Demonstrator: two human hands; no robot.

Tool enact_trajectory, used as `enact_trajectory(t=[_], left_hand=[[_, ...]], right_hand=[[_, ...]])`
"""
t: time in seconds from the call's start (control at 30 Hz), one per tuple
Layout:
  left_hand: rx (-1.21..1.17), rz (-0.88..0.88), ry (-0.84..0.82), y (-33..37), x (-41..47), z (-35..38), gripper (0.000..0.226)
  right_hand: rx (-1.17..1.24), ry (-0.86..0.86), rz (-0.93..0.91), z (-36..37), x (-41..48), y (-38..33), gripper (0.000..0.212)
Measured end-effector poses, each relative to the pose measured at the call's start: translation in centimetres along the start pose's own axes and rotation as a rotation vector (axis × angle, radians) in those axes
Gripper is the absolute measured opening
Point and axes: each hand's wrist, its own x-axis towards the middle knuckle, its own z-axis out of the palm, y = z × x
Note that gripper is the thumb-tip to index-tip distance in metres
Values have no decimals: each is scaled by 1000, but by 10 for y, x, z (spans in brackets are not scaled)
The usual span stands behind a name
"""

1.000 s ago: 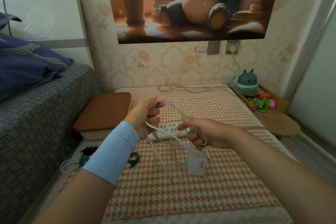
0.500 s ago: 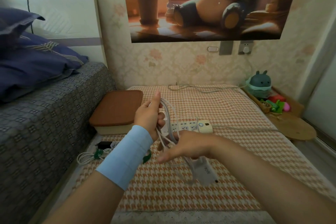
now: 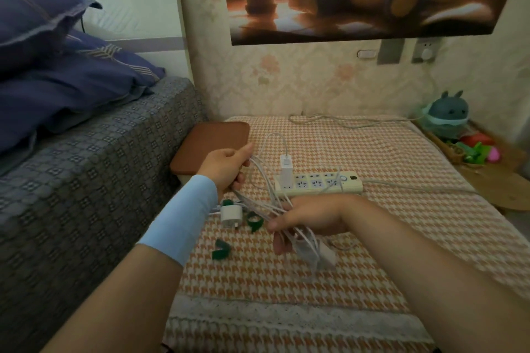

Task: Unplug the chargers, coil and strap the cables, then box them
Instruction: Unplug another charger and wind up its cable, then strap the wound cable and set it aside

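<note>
The left hand (image 3: 229,166), with a light-blue sleeve (image 3: 183,218) over its wrist, curls its fingers around one end of several loops of a white charging cable (image 3: 262,178). The right hand (image 3: 311,219) grips the other end of the same loops, fingers closed around the strands. The loops run slack between the two hands, above the counter. A blurred white charger block (image 3: 327,255) hangs from the bundle just under the right hand.

The counter is covered in an orange-and-white houndstooth cloth (image 3: 387,238). On it, just beyond the right hand, lies a cream multi-socket power strip (image 3: 318,185). A second white charger (image 3: 286,170) stands plugged into its left end, with a thin white lead (image 3: 275,137) arching up from its top. A third white charger (image 3: 229,215) lies on the cloth below the left wrist, with a green strap (image 3: 228,203) just behind it. Two loose green hook-and-loop straps lie nearby: one curled strap (image 3: 253,221) just right of that charger, and one folded strap (image 3: 220,249) nearer the camera.

A brown-lidded flat box (image 3: 212,146) sits at the counter's far left corner, partly behind the left hand and against a grey patterned bed (image 3: 86,180) that bears dark-blue pillows (image 3: 71,89). A teal plush toy (image 3: 448,114) sits far right by the wall.
</note>
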Motion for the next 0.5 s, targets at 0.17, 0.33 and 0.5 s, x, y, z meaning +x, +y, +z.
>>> enact_trajectory(t=[0.17, 0.33, 0.5], left_hand=[[362, 200, 220, -2, -8, -10, 59], [587, 499, 309, 9, -26, -19, 45], [615, 487, 248, -5, -17, -45, 24]], right_hand=[[161, -126, -3, 4, 18, 1, 56], [218, -232, -34, 12, 34, -8, 27], [271, -250, -45, 12, 44, -4, 18]])
